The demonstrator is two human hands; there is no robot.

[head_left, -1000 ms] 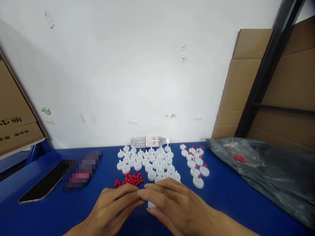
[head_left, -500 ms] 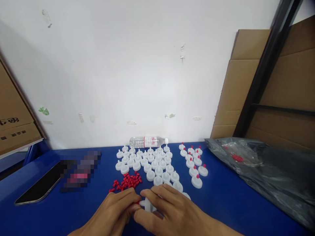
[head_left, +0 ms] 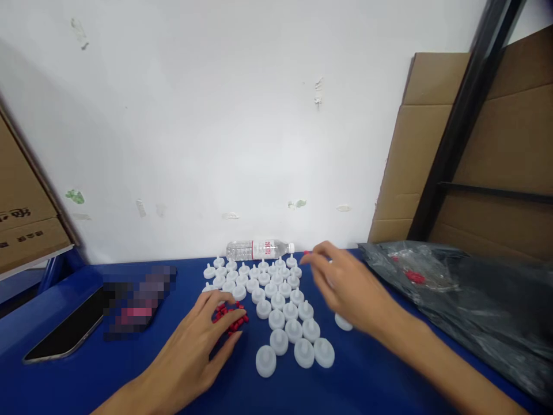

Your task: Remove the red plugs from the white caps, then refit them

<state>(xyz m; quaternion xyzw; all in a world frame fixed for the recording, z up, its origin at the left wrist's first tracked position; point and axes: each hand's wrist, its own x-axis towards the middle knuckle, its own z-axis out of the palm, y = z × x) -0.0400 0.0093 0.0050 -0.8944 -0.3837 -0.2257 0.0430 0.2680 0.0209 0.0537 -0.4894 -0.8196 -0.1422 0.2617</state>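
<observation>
Over the pile of small red tips (head_left: 233,320), my left hand (head_left: 194,340) is open, thumb and fingers apart around the pile's edges. My right hand (head_left: 345,288), somewhat blurred, is closed at the back right of the blue table. A red tip (head_left: 307,253) shows at its fingertips, and the white nozzle cap it holds is mostly hidden by the fingers. Several white nozzle caps (head_left: 279,319) without red tips stand between the hands, spouts up. One white cap (head_left: 343,321) shows just below my right hand; the others on that side are hidden behind it.
A clear plastic bottle (head_left: 259,249) lies along the wall behind the caps. On the left is a dark phone (head_left: 64,328) beside a blurred-out item (head_left: 140,305). A grey plastic bag (head_left: 453,311) covers the right side, with cardboard (head_left: 415,155) behind it.
My hands have parted from the nozzle cap they held together at the front. My right hand moved to the back right with it; my left hand let go and moved over the red tips.
</observation>
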